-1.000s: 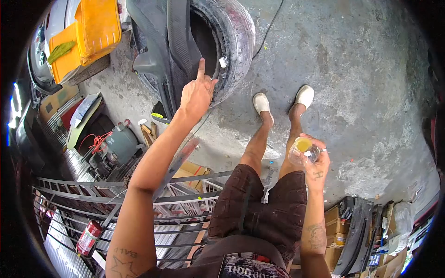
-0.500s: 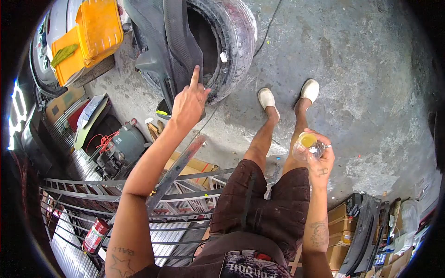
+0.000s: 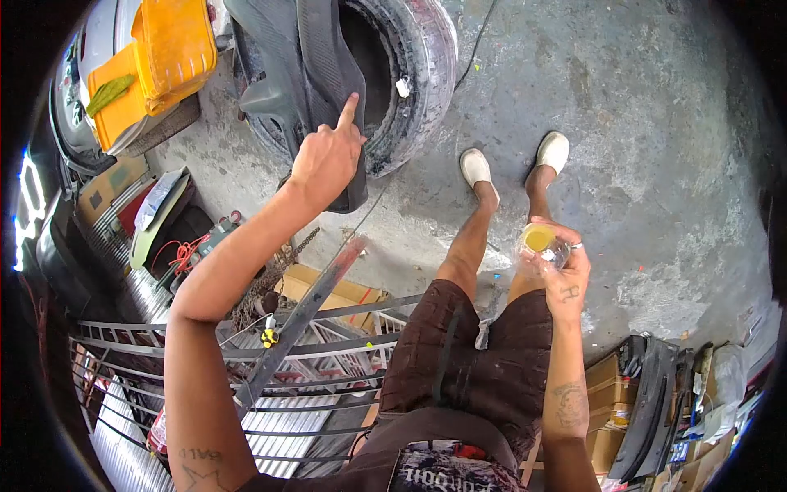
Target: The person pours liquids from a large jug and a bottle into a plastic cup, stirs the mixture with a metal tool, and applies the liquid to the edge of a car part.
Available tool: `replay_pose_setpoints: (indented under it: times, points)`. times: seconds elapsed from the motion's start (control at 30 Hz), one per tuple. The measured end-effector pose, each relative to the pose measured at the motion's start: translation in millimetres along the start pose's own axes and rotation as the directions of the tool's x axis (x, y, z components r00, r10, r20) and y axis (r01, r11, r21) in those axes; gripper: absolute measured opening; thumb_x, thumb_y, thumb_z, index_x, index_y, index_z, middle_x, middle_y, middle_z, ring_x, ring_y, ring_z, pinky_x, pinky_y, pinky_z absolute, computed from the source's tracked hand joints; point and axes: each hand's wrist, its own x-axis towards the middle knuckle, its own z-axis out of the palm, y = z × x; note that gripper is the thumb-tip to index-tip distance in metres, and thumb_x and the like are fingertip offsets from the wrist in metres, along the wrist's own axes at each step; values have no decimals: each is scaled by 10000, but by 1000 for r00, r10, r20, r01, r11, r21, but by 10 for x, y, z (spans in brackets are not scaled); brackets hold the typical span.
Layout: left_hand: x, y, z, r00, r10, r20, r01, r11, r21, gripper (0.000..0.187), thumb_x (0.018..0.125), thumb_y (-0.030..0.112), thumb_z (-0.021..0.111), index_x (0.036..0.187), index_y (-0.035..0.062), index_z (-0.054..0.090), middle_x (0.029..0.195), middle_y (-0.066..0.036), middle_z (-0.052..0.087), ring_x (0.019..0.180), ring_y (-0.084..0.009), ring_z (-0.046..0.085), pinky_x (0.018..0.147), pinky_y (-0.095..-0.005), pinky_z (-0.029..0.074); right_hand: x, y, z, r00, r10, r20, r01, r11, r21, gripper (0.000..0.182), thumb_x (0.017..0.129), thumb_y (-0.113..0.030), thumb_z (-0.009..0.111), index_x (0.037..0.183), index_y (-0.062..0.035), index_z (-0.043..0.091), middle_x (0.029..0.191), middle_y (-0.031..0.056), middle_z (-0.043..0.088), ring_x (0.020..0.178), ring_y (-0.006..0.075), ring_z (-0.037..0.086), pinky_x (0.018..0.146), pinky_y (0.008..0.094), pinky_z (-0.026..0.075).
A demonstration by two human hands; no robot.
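My left hand (image 3: 326, 160) rests over a dark, carbon-patterned panel (image 3: 316, 70). Its index finger is stretched out with the tip on the panel's right edge; the other fingers are partly curled, and nothing is held. The panel lies across a worn, dusty tyre (image 3: 426, 82). Out in front of my right leg, my right hand (image 3: 568, 275) grips a small clear plastic cup (image 3: 551, 252) with something yellowish in it, tilted so its round end faces up.
At upper left, an orange container (image 3: 176, 53) carries a green cloth (image 3: 109, 94). A metal railing (image 3: 352, 353) runs beside my legs, with a cardboard box (image 3: 328, 295) past it. Boxes and dark parts (image 3: 648, 402) stand at lower right. A cable (image 3: 479, 45) crosses the floor.
My left hand has moved a little farther up along the panel's edge, and the left elbow has swung outward. My right hand still holds the cup in nearly the same place.
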Motion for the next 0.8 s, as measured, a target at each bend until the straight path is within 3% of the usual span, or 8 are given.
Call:
replay_pose_setpoints:
  times: [0.2, 0.27, 0.3, 0.47, 0.57, 0.67, 0.73, 0.8]
  points:
    - [-231, 194, -13, 996, 40, -75, -51, 988, -146, 326, 995, 254, 597, 874, -49, 607, 1319, -235, 611, 787, -368, 700, 705, -440, 582, 25, -34, 13, 995, -95, 28, 97, 989, -115, 433, 770, 68, 798, 1139, -44, 602, 1236, 147, 682, 1168, 226, 620, 1022, 364, 487]
    - [-334, 300, -229, 992, -25, -122, -24, 922, -387, 331, 977, 253, 637, 855, -53, 608, 1284, -237, 620, 799, -380, 702, 708, -464, 566, 29, -22, 19, 996, -83, 19, 85, 992, -93, 434, 772, 62, 801, 1142, -47, 603, 1236, 147, 682, 1168, 225, 621, 1019, 365, 490]
    - [-385, 347, -327, 988, -69, -139, -3, 885, -466, 299, 958, 233, 674, 851, -42, 626, 1151, -207, 655, 733, -352, 678, 674, -436, 542, 32, -15, 26, 997, -72, 16, 72, 995, -72, 434, 774, 56, 804, 1144, -50, 604, 1237, 146, 683, 1167, 224, 622, 1017, 365, 492]
    - [-592, 369, -542, 949, -249, -193, 44, 710, -703, 220, 966, 188, 673, 926, -28, 681, 907, -109, 615, 625, -206, 542, 604, -309, 452, 77, -27, 97, 999, -39, 8, 40, 996, -76, 398, 787, 30, 781, 1140, -35, 609, 1252, 156, 671, 1160, 224, 620, 1021, 368, 485]
    - [-738, 276, -521, 901, -424, -91, 109, 423, -899, 246, 1030, 178, 583, 982, -33, 700, 780, -53, 660, 706, -105, 575, 650, -267, 464, 100, -43, 142, 1000, -16, 15, 17, 999, -48, 365, 795, 23, 755, 1130, -23, 617, 1261, 166, 660, 1161, 224, 613, 1028, 370, 473]
    - [-776, 226, -517, 824, -562, -76, 95, 268, -959, 264, 1043, 175, 555, 1024, -44, 703, 849, -71, 700, 740, -105, 596, 690, -251, 480, 98, -18, 202, 999, -16, 35, 17, 999, -35, 372, 800, 36, 750, 1139, -26, 611, 1262, 166, 658, 1162, 225, 613, 1023, 366, 480]
    - [-790, 165, -416, 815, -566, -122, 43, 269, -962, 256, 1044, 159, 549, 1090, -48, 693, 915, -91, 718, 788, -110, 622, 743, -250, 498, 80, 20, 228, 999, -26, 47, 28, 998, -54, 376, 802, 41, 747, 1146, -26, 608, 1264, 167, 655, 1165, 226, 612, 1021, 364, 485]
    - [-760, 160, -353, 767, -593, -244, 0, 381, -925, 245, 1044, 137, 549, 1134, -49, 679, 970, -102, 712, 839, -119, 642, 789, -263, 512, 44, 101, 255, 996, 30, 81, -36, 996, 79, 390, 806, 46, 741, 1161, -24, 597, 1280, 174, 641, 1176, 230, 604, 1001, 360, 511]
